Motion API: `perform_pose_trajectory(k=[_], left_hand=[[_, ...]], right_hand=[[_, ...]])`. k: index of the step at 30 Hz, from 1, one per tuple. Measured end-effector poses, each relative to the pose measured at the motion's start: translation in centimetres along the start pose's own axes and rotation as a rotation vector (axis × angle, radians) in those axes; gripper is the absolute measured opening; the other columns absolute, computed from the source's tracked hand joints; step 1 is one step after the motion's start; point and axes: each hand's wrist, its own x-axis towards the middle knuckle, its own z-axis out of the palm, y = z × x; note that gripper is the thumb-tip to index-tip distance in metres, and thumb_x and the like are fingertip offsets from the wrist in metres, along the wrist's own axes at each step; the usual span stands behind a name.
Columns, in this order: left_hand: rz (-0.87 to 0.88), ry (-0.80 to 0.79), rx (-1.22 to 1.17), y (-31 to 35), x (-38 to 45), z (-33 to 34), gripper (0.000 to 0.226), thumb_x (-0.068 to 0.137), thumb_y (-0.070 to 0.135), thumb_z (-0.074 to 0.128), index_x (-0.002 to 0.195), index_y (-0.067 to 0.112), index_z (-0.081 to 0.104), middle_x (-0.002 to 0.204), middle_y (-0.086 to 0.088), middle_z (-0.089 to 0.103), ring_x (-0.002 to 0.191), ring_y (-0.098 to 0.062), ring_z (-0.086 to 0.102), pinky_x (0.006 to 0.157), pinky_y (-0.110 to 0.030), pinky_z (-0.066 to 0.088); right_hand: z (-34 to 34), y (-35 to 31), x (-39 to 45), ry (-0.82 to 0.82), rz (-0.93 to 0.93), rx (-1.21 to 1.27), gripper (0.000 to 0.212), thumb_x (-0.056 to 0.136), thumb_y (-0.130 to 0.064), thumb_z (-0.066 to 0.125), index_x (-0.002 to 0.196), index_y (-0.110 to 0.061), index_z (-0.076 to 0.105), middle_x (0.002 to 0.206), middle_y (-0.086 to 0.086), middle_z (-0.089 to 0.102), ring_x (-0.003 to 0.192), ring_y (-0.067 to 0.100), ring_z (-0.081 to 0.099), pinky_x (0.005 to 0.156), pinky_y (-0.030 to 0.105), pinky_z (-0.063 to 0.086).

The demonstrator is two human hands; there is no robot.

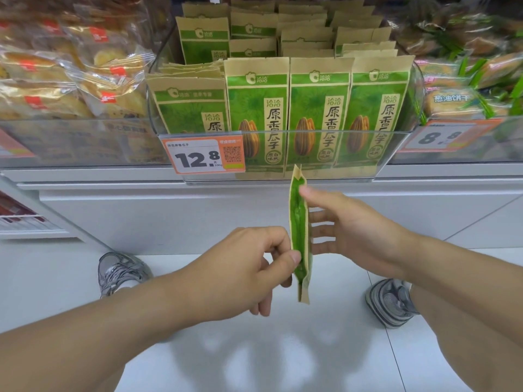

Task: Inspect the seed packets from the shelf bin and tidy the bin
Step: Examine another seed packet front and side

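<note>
A green and tan seed packet (299,236) is held edge-on and upright in front of the shelf, below the bin. My left hand (246,267) pinches its lower part between thumb and fingers. My right hand (353,230) grips its upper part, thumb near the top, fingers behind it. The clear plastic shelf bin (402,142) holds several rows of the same green seed packets (256,114) standing upright; the front left packet (192,108) sits lower and leans back.
An orange price tag (202,155) reading 12.8 hangs on the bin's front. Bagged pastries (70,80) fill the left bin, green-wrapped biscuits (464,94) the right. Below are a white shelf front, a pale floor and my two grey shoes (119,271).
</note>
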Motion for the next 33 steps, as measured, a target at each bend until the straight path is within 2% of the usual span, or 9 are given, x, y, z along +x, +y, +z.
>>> perform_pose_trajectory(k=[3,5,11,15,19,21,25,29,33], left_hand=[[-0.001,0.039,-0.004,-0.6,0.3,-0.3,0.025,0.104,0.033,0.049,0.084,0.019,0.054,0.076,-0.005,0.073,0.054,-0.026,0.070,0.061,-0.048,0.059],[-0.005,0.052,-0.006,-1.0,0.6,-0.5,0.024,0.104,0.033,0.049,0.084,0.020,0.054,0.077,-0.008,0.073,0.055,-0.029,0.070,0.060,-0.049,0.059],[0.025,0.037,0.071,-1.1,0.5,-0.1,0.022,0.105,0.031,0.048,0.086,0.020,0.053,0.063,0.011,0.070,0.050,-0.017,0.067,0.062,-0.038,0.058],[0.052,0.058,0.051,-0.9,0.6,-0.2,0.022,0.104,0.031,0.049,0.086,0.019,0.054,0.072,0.005,0.072,0.054,-0.022,0.069,0.062,-0.043,0.059],[0.030,0.037,0.020,-1.0,0.6,-0.2,0.023,0.104,0.032,0.051,0.087,0.018,0.056,0.080,0.006,0.072,0.057,-0.024,0.070,0.063,-0.046,0.060],[0.001,0.020,-0.012,-1.2,0.6,-0.3,0.027,0.102,0.038,0.052,0.086,0.017,0.058,0.082,0.005,0.072,0.059,-0.025,0.071,0.063,-0.046,0.061],[-0.073,0.047,-0.069,-1.4,0.8,-0.1,0.056,0.089,0.070,0.053,0.088,0.014,0.062,0.080,0.001,0.071,0.057,-0.026,0.072,0.060,-0.045,0.062],[-0.105,0.064,-0.027,-2.0,1.4,0.1,0.037,0.098,0.047,0.056,0.094,0.010,0.062,0.080,-0.004,0.072,0.057,-0.026,0.072,0.060,-0.047,0.062],[-0.143,0.013,-0.033,-2.8,1.7,-0.8,0.032,0.100,0.041,0.054,0.094,0.010,0.057,0.088,-0.012,0.073,0.065,-0.029,0.074,0.065,-0.054,0.061]], right_hand=[[-0.4,0.4,-0.1,-0.081,0.036,-0.097,0.087,0.063,-0.028,0.094,0.134,-0.024,0.044,0.108,0.007,0.075,0.098,0.022,0.074,0.093,0.047,0.058],[-0.5,0.6,-0.4,-0.113,0.039,-0.178,0.100,0.060,-0.018,0.093,0.142,-0.036,0.038,0.123,0.009,0.067,0.103,0.025,0.074,0.094,0.051,0.059],[-0.7,0.7,-0.5,-0.198,0.005,-0.146,0.106,0.062,0.001,0.084,0.146,-0.041,0.035,0.131,0.015,0.055,0.100,0.039,0.074,0.090,0.054,0.060],[-1.3,0.6,-0.4,-0.235,-0.003,-0.139,0.103,0.063,0.006,0.081,0.145,-0.040,0.038,0.132,0.017,0.055,0.100,0.039,0.074,0.079,0.041,0.062],[-1.6,0.7,-0.4,-0.224,-0.009,-0.210,0.110,0.064,0.010,0.088,0.147,-0.039,0.036,0.131,0.014,0.056,0.100,0.035,0.075,0.080,0.039,0.062],[-1.4,0.6,-0.6,-0.200,-0.022,-0.264,0.109,0.067,0.005,0.089,0.148,-0.040,0.033,0.130,0.009,0.057,0.099,0.028,0.075,0.082,0.039,0.063],[-0.7,0.8,-0.7,-0.121,-0.089,-0.494,0.120,0.053,-0.029,0.095,0.150,-0.043,0.026,0.124,-0.006,0.055,0.097,0.013,0.074,0.086,0.041,0.062],[-0.4,1.2,-0.2,-0.019,-0.158,-0.540,0.120,0.047,-0.034,0.093,0.148,-0.040,0.028,0.117,-0.006,0.055,0.085,0.013,0.074,0.079,0.039,0.063],[-1.2,1.2,0.8,0.085,-0.148,-0.434,0.080,0.064,-0.048,0.081,0.134,-0.030,0.047,0.109,0.003,0.065,0.077,0.017,0.074,0.065,0.034,0.059]])
